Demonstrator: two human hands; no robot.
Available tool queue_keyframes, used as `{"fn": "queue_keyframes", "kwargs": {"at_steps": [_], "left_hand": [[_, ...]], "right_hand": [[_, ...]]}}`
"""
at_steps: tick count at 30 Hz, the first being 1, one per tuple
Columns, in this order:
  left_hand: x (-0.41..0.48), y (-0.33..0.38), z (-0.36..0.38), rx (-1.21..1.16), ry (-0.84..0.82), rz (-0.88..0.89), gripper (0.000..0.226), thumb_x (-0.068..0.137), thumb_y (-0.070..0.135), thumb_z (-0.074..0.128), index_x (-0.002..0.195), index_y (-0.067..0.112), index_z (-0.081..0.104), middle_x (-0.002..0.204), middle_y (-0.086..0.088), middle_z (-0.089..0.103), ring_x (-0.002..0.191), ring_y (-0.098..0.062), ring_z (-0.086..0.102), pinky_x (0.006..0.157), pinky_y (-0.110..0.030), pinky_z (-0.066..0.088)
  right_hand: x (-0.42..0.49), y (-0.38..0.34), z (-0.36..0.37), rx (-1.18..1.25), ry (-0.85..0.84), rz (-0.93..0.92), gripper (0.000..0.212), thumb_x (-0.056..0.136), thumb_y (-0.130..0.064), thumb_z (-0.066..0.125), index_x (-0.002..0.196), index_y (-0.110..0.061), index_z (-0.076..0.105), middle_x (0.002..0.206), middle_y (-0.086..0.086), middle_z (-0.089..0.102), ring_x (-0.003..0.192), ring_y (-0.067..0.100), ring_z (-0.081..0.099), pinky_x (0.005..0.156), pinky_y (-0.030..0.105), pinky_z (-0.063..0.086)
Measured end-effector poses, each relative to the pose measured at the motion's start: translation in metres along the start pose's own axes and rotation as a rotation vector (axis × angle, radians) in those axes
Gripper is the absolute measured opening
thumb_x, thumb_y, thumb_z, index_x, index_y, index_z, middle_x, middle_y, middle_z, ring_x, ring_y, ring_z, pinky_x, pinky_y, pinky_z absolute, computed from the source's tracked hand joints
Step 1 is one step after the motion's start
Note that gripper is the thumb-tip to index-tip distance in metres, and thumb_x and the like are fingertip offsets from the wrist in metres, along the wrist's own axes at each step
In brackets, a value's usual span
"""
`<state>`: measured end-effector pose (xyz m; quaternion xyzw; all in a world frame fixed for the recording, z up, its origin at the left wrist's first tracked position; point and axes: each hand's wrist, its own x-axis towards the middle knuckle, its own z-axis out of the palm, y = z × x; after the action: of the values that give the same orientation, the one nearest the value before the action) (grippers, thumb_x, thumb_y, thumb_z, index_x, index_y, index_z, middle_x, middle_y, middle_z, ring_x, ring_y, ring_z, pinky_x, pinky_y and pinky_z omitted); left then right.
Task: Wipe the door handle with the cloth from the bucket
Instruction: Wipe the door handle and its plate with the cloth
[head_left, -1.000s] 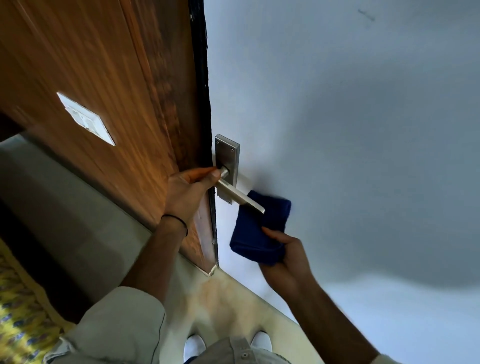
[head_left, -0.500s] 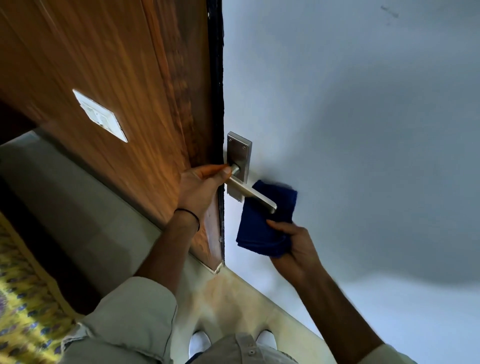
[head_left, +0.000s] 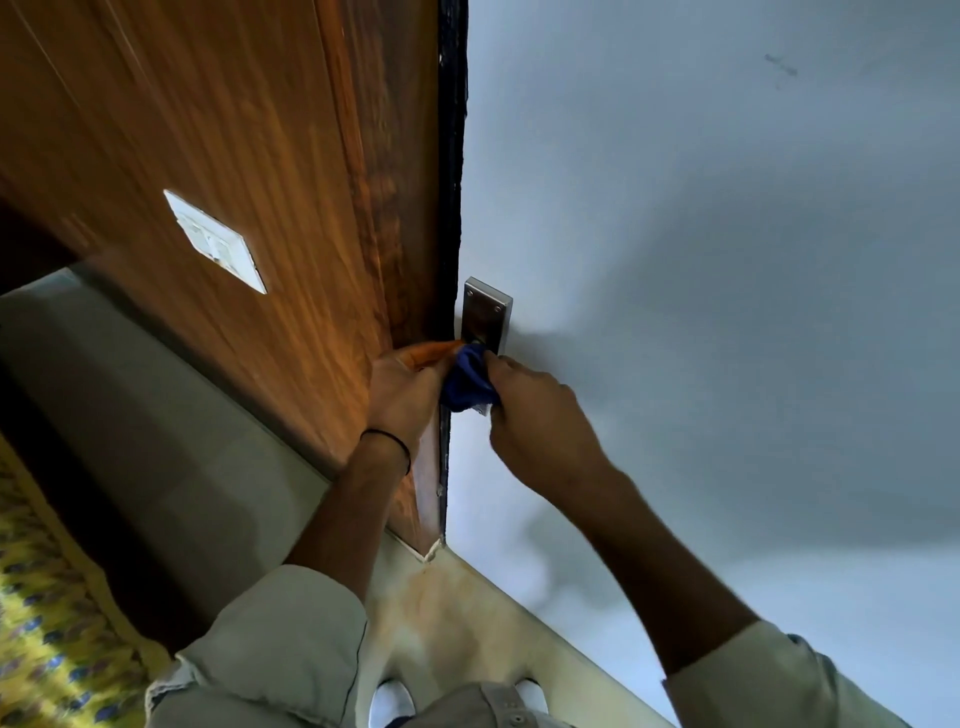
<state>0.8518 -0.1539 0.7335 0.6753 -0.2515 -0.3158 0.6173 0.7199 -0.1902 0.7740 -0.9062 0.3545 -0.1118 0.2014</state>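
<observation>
A metal door handle plate (head_left: 485, 314) is fixed to the pale grey door (head_left: 701, 260) near its edge. The lever is hidden under a dark blue cloth (head_left: 465, 382) bunched around it. My right hand (head_left: 535, 415) grips the cloth over the lever. My left hand (head_left: 402, 395) rests at the door edge, fingers touching the cloth's left side near the plate. I cannot tell whether it grips the lever or only steadies it.
A wooden panel (head_left: 234, 182) with a white switch plate (head_left: 215, 241) stands left of the door edge. A pale tiled floor (head_left: 467, 613) and my white shoes (head_left: 389, 701) lie below. A yellow patterned fabric (head_left: 47, 649) lies at the lower left.
My right hand has lifted the cloth from below the lever and wrapped it over the lever beside the plate. My left hand has stayed at the door edge.
</observation>
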Motion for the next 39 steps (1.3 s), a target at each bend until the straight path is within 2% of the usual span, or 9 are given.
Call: {"fn": "queue_keyframes", "kwargs": {"at_steps": [4, 11, 15, 21, 26, 30, 34, 37, 39], "left_hand": [[-0.002, 0.000, -0.001, -0.069, -0.023, -0.042, 0.020, 0.089, 0.020, 0.067, 0.106, 0.010, 0.073, 0.094, 0.001, 0.073, 0.088, -0.006, 0.068, 0.082, -0.019, 0.053], [-0.006, -0.002, 0.000, -0.104, 0.024, -0.037, 0.017, 0.086, 0.022, 0.071, 0.100, 0.014, 0.074, 0.089, 0.009, 0.073, 0.079, 0.007, 0.067, 0.078, -0.015, 0.048], [-0.003, 0.002, 0.000, -0.074, -0.005, -0.023, 0.023, 0.091, 0.019, 0.066, 0.109, 0.006, 0.072, 0.097, -0.004, 0.072, 0.085, -0.010, 0.068, 0.070, -0.012, 0.055], [-0.005, -0.006, -0.003, -0.091, -0.009, 0.014, 0.013, 0.086, 0.025, 0.071, 0.096, 0.018, 0.074, 0.089, 0.008, 0.073, 0.081, 0.005, 0.068, 0.073, -0.011, 0.047], [-0.003, -0.008, 0.001, -0.088, 0.014, 0.038, 0.017, 0.087, 0.023, 0.070, 0.101, 0.013, 0.075, 0.095, -0.001, 0.075, 0.092, -0.010, 0.070, 0.080, -0.020, 0.053], [-0.002, -0.009, 0.000, -0.051, -0.001, 0.053, 0.020, 0.091, 0.020, 0.065, 0.106, 0.009, 0.072, 0.095, -0.004, 0.073, 0.090, -0.016, 0.070, 0.076, -0.018, 0.058], [-0.004, -0.009, -0.001, -0.054, 0.022, 0.036, 0.021, 0.087, 0.024, 0.071, 0.103, 0.011, 0.075, 0.095, -0.004, 0.075, 0.097, -0.017, 0.070, 0.092, -0.031, 0.054], [-0.003, -0.011, 0.000, -0.028, 0.040, 0.043, 0.017, 0.086, 0.030, 0.072, 0.097, 0.018, 0.076, 0.094, -0.002, 0.076, 0.098, -0.017, 0.070, 0.097, -0.037, 0.054], [-0.006, -0.014, -0.001, 0.003, 0.021, 0.062, 0.020, 0.083, 0.044, 0.071, 0.094, 0.029, 0.076, 0.098, -0.001, 0.076, 0.102, -0.019, 0.070, 0.097, -0.039, 0.054]], "right_hand": [[-0.023, 0.014, 0.016, -0.095, 0.120, -0.077, 0.073, 0.081, 0.008, 0.061, 0.148, -0.012, 0.040, 0.146, 0.009, 0.053, 0.129, 0.030, 0.053, 0.106, 0.035, 0.043], [-0.045, 0.038, 0.020, 0.006, 0.259, -0.068, 0.068, 0.074, 0.018, 0.063, 0.137, -0.008, 0.055, 0.136, 0.013, 0.062, 0.118, 0.036, 0.062, 0.099, 0.033, 0.040], [-0.009, 0.018, 0.027, 0.017, 0.225, -0.112, 0.061, 0.079, 0.010, 0.067, 0.136, -0.009, 0.056, 0.132, 0.012, 0.064, 0.117, 0.035, 0.063, 0.099, 0.042, 0.049], [-0.055, 0.047, 0.012, -0.007, 0.233, -0.099, 0.065, 0.073, 0.017, 0.061, 0.134, -0.006, 0.058, 0.132, 0.015, 0.063, 0.116, 0.038, 0.064, 0.099, 0.038, 0.043], [-0.031, 0.033, 0.016, -0.024, 0.228, -0.138, 0.066, 0.073, 0.011, 0.055, 0.136, -0.008, 0.057, 0.133, 0.014, 0.063, 0.115, 0.038, 0.063, 0.093, 0.046, 0.054], [-0.013, 0.021, 0.018, 0.012, 0.196, -0.164, 0.064, 0.077, 0.012, 0.060, 0.137, -0.009, 0.055, 0.135, 0.013, 0.062, 0.115, 0.037, 0.062, 0.096, 0.045, 0.054], [-0.053, 0.049, 0.009, 0.010, 0.247, -0.108, 0.066, 0.072, 0.014, 0.052, 0.133, -0.009, 0.060, 0.132, 0.010, 0.065, 0.115, 0.033, 0.065, 0.098, 0.035, 0.048], [-0.073, 0.065, -0.006, 0.162, 0.257, -0.043, 0.057, 0.077, 0.020, 0.055, 0.123, -0.012, 0.066, 0.108, -0.001, 0.075, 0.094, 0.014, 0.070, 0.088, 0.014, 0.050], [-0.084, 0.073, -0.012, 0.517, 0.214, 0.146, 0.046, 0.086, 0.015, 0.051, 0.104, -0.022, 0.071, 0.073, -0.017, 0.070, 0.064, 0.006, 0.064, 0.059, 0.010, 0.048]]}}
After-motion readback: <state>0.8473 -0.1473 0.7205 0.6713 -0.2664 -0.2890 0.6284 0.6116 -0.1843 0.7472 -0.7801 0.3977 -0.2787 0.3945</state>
